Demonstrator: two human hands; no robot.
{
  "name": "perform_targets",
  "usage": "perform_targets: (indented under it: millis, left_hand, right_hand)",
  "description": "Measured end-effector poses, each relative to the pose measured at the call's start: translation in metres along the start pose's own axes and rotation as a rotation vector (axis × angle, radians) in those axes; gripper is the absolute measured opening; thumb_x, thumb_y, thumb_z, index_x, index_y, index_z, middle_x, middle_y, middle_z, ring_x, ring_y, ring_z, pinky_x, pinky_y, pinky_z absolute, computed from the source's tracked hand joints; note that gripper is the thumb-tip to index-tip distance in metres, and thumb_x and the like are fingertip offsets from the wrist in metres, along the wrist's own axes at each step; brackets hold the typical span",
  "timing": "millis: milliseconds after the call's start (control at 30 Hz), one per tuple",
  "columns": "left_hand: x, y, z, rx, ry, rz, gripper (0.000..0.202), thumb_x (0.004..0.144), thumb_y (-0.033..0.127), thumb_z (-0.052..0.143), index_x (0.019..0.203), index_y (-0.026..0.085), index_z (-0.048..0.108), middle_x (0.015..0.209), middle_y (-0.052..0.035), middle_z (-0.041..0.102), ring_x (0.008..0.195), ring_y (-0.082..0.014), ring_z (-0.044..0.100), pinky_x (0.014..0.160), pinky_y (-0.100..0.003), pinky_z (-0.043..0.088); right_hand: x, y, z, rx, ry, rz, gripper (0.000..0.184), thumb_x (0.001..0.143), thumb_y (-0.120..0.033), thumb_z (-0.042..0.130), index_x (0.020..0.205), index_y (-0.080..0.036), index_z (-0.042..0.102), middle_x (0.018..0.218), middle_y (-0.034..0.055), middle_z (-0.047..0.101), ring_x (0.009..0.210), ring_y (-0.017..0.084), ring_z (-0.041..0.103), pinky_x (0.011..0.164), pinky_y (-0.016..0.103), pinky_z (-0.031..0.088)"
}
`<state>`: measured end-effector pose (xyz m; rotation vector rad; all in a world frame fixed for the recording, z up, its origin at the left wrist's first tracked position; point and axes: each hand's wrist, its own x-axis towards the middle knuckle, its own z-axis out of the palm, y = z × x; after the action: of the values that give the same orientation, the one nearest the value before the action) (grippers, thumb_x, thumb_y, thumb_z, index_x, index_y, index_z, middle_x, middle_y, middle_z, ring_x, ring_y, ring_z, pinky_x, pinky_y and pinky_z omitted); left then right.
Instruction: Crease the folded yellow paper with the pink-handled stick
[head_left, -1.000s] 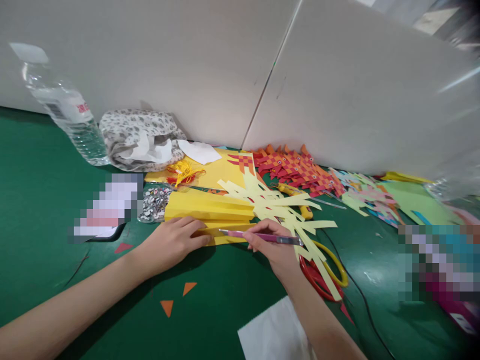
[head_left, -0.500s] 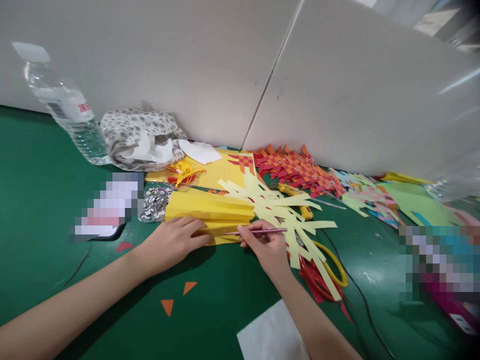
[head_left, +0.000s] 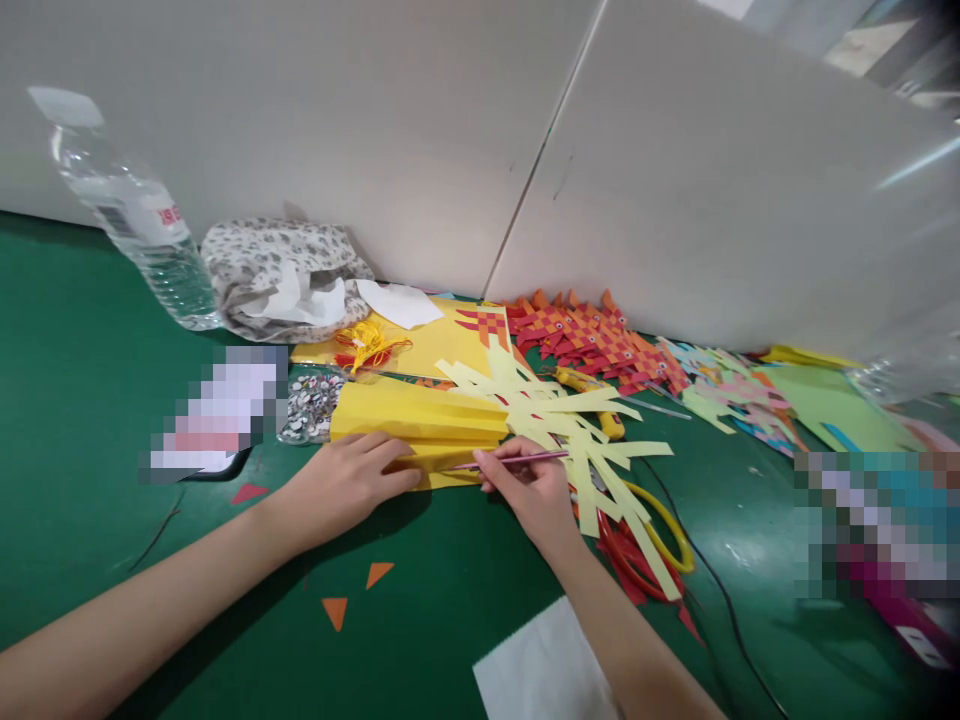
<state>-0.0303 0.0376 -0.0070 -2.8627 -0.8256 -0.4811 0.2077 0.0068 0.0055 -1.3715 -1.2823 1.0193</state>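
A pleated sheet of yellow paper [head_left: 420,408] lies in front of me, its folds running sideways. My left hand [head_left: 356,485] presses on its lower left part, thumb and fingers closed over a fold. In my right hand [head_left: 529,487] is a slim pink pencil [head_left: 536,458], pinched between thumb and fingers. Its tip points left and meets the paper near the lower fold. Pale yellow paper strips [head_left: 555,405], loosely woven together, lie just beyond and right of my right hand. Under them, red-handled and yellow-handled tools [head_left: 679,540] show only in part.
On the left stand a water bottle [head_left: 142,220] and a patterned cloth bag [head_left: 285,250], near a phone [head_left: 225,410] and a packet of googly eyes [head_left: 309,405]. Woven red-orange paper fish [head_left: 585,340] line the white partition. A yellow cutter [head_left: 611,422] and white paper [head_left: 540,670] lie nearby.
The pencil and right hand have shifted very slightly left. My left hand stays in place on the yellow paper.
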Motion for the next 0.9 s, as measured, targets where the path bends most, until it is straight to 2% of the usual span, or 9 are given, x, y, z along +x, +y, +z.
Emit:
perform_targets:
  millis: [567,800,900]
  left_hand:
    - [-0.002,0.0,0.0,0.015,0.042,0.023,0.023,0.094,0.018,0.048,0.108,0.027,0.062,0.102,-0.004,0.064,0.088,-0.0206,0.061,0.069,-0.03,0.049]
    - [0.0,0.0,-0.001,0.0,0.02,0.011,0.024,0.093,0.017,0.048,0.11,0.028,0.062,0.103,-0.0038,0.064,0.091,-0.021,0.061,0.07,-0.03,0.049]
    - [0.0,0.0,-0.002,-0.001,0.008,0.008,0.023,0.093,0.017,0.05,0.109,0.028,0.062,0.103,-0.0037,0.064,0.089,-0.0209,0.061,0.069,-0.03,0.049]
  right_hand:
    - [0.003,0.002,-0.012,-0.001,0.12,-0.04,0.03,0.072,-0.039,0.076,0.062,-0.018,0.058,0.052,-0.0017,0.061,0.044,0.011,0.055,0.045,0.022,0.043]
    - [0.004,0.001,-0.018,-0.016,0.185,-0.032,0.03,0.071,-0.04,0.076,0.062,-0.018,0.058,0.051,-0.0017,0.059,0.043,0.011,0.054,0.044,0.022,0.044]
    - [0.003,-0.002,-0.015,0.003,0.174,-0.048,0.029,0.071,-0.04,0.077,0.062,-0.019,0.059,0.052,-0.0015,0.061,0.043,0.011,0.055,0.045,0.022,0.045]
